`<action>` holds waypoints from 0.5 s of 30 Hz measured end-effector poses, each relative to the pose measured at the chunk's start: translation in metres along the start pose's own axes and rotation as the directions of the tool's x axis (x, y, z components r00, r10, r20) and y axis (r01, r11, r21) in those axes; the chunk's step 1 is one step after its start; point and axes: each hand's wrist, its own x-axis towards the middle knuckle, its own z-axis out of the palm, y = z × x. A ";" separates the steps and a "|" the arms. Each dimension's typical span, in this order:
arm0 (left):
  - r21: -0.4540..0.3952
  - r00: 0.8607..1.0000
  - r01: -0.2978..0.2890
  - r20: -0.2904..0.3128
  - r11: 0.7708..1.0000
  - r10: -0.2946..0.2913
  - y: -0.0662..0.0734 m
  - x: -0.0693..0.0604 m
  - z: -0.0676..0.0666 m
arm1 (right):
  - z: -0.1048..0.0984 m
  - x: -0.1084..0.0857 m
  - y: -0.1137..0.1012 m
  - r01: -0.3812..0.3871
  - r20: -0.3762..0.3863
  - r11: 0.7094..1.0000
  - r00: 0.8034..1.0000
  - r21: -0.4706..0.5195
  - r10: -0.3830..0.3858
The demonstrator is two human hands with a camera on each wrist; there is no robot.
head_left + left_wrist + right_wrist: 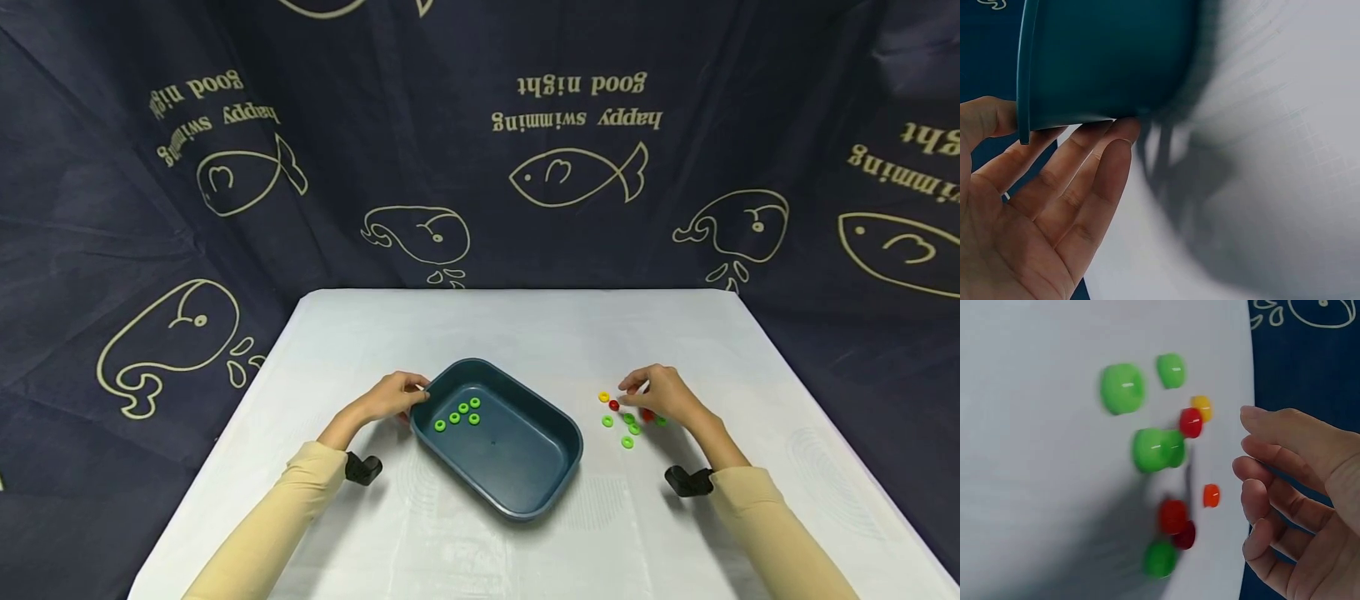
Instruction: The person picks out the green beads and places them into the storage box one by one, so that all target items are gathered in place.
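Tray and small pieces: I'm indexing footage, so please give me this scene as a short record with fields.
container: blue tray, on a white table
in tray: five green rings
beside tray: loose green rings, red pieces, yellow ring
left hand: grips the blue tray
right hand: near the loose pieces, holding none that shows
backdrop: dark cloth with fish drawings

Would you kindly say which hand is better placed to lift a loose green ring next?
Probably the right hand: it looks empty, near the green rings, while the left hand grips the tray.
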 end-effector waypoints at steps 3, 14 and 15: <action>0.005 1.000 -0.003 -0.002 1.000 0.003 0.000 -0.001 0.000 | 0.005 -0.006 0.004 -0.012 0.005 1.000 1.000 0.017 0.012; 0.003 1.000 -0.005 0.002 1.000 0.005 -0.001 -0.001 0.000 | 0.019 -0.017 0.013 -0.041 -0.003 0.999 0.999 0.035 0.041; 0.001 1.000 0.002 0.000 1.000 -0.002 -0.001 -0.001 0.000 | 0.019 -0.017 0.014 -0.035 -0.006 0.999 0.999 0.028 0.035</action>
